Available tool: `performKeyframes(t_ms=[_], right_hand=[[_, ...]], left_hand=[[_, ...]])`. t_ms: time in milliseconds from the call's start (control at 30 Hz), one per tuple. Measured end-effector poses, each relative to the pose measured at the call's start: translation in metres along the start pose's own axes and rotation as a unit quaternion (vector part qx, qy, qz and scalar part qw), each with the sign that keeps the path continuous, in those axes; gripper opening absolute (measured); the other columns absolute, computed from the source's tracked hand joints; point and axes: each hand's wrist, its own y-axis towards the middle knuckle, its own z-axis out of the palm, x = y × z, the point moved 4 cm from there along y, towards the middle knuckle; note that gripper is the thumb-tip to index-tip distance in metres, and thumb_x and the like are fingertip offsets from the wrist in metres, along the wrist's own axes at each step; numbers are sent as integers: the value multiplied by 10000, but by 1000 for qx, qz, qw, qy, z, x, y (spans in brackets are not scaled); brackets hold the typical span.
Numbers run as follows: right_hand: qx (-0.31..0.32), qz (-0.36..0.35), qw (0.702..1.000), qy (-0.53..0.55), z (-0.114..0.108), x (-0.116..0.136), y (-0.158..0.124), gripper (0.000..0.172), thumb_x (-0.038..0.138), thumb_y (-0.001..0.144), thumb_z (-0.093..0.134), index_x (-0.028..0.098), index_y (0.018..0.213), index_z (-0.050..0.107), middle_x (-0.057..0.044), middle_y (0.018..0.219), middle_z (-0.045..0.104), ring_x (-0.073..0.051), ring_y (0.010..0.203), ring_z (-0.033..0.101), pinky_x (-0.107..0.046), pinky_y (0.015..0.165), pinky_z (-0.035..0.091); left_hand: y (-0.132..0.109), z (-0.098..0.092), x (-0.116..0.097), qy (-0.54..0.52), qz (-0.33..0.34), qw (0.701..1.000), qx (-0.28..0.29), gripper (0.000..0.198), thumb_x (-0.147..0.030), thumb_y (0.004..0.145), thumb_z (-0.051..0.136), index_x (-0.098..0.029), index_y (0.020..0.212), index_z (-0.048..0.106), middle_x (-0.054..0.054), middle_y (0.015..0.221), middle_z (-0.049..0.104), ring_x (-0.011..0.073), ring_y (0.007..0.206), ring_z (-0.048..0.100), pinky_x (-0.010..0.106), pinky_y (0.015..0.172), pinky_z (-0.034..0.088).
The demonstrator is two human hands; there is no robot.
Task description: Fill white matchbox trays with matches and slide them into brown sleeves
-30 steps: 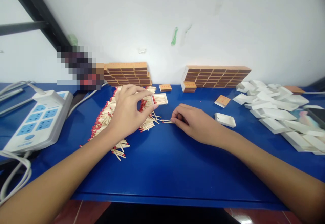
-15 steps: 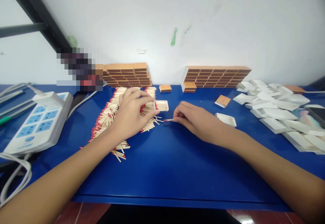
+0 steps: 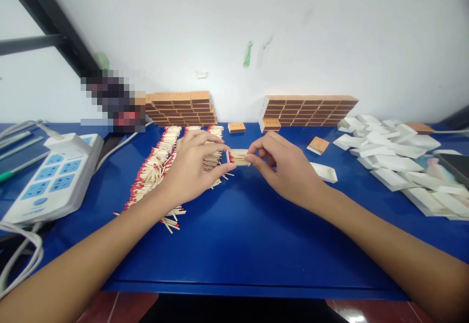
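Observation:
My left hand point(image 3: 194, 166) pinches the left end of a small white matchbox tray point(image 3: 239, 150), held above the blue table. Red-tipped matches point(image 3: 237, 159) lie lengthwise inside it, heads to the left. At the tray's right end, my right hand point(image 3: 286, 164) is closed, thumb and forefinger pinching the plain end of a match over the tray. Beneath and behind my left hand spread heaps of loose matches point(image 3: 156, 166). An empty white tray point(image 3: 324, 172) lies just right of my right hand, near a single orange matchbox point(image 3: 317, 145).
Stacked matchboxes stand along the wall, left point(image 3: 181, 108) and right point(image 3: 311, 110). One more matchbox point(image 3: 236, 127) lies between them. White trays point(image 3: 388, 152) are piled at the right. A power strip point(image 3: 54, 176) with cables sits at the left.
My right hand has moved left and slightly up, bringing its match from beside the tray to the tray's right end. My left hand still holds the tray, now slightly further right.

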Motion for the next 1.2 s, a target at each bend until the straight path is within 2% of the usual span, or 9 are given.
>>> performKeyframes(t_ms=[67, 200, 333, 467, 667, 767, 967, 1100, 1200], right_hand=[[9, 1, 1000, 7, 5, 5, -1, 110, 282, 1053, 605, 210, 980, 645, -29, 937, 627, -161, 777, 596, -304, 693, 438], [83, 27, 996, 9, 29, 12, -3, 105, 310, 1005, 683, 206, 1015, 676, -30, 955, 634, -171, 802, 609, -319, 712, 440], [115, 46, 992, 10, 44, 12, -1, 112, 308, 998, 685, 198, 984, 667, -34, 971, 643, -177, 828, 612, -322, 723, 439], [141, 60, 988, 0, 43, 8, 1, 87, 225, 1025, 624, 196, 950, 658, -30, 959, 639, -166, 809, 598, -316, 715, 426], [171, 56, 984, -1, 32, 1, -2, 132, 250, 1065, 565, 199, 967, 637, -37, 973, 637, -162, 769, 579, -314, 690, 418], [161, 49, 986, 16, 28, 1, -4, 152, 288, 1076, 549, 205, 978, 631, -34, 949, 633, -167, 771, 586, -311, 691, 424], [192, 35, 980, 23, 35, 10, -3, 111, 267, 1047, 591, 209, 973, 650, -31, 944, 633, -166, 778, 585, -303, 688, 415], [162, 47, 985, 42, 36, 8, -1, 117, 314, 1040, 611, 211, 1006, 655, -23, 939, 633, -158, 759, 576, -302, 683, 411], [146, 64, 986, 54, 38, 6, 1, 130, 279, 1045, 585, 205, 971, 661, -15, 913, 635, -149, 747, 570, -301, 683, 405]], left_hand=[[1, -3, 4, 12, -24, 999, -25, 302, -438, 902, 828, -224, 1113, 805, 70, 1167, 766, 288, 1174, 633, 489, 1080, 456], [2, -9, 11, 41, -76, 994, -72, 297, -427, 881, 847, -225, 1096, 814, 68, 1165, 781, 298, 1156, 643, 495, 1058, 466], [1, -10, 9, 48, -86, 992, -75, 294, -426, 877, 848, -235, 1098, 813, 62, 1175, 782, 299, 1177, 643, 494, 1073, 464], [1, -9, 6, 51, -84, 993, -65, 289, -434, 888, 836, -250, 1109, 810, 55, 1189, 775, 296, 1191, 627, 486, 1083, 467], [0, -10, 5, 52, -70, 994, -68, 279, -443, 904, 818, -255, 1110, 805, 56, 1187, 777, 295, 1189, 624, 493, 1071, 469], [0, -11, 5, 47, -68, 994, -70, 281, -449, 904, 818, -256, 1107, 803, 57, 1178, 777, 298, 1190, 621, 501, 1075, 458], [0, -11, 4, 51, -72, 994, -68, 268, -439, 911, 809, -259, 1109, 799, 53, 1187, 772, 296, 1193, 611, 497, 1076, 447], [-1, -11, 4, 53, -69, 994, -68, 275, -443, 919, 798, -266, 1130, 798, 51, 1193, 769, 297, 1207, 612, 501, 1090, 438], [-1, -10, 4, 56, -69, 994, -65, 283, -444, 925, 793, -262, 1140, 797, 57, 1197, 768, 301, 1214, 612, 505, 1095, 435]])
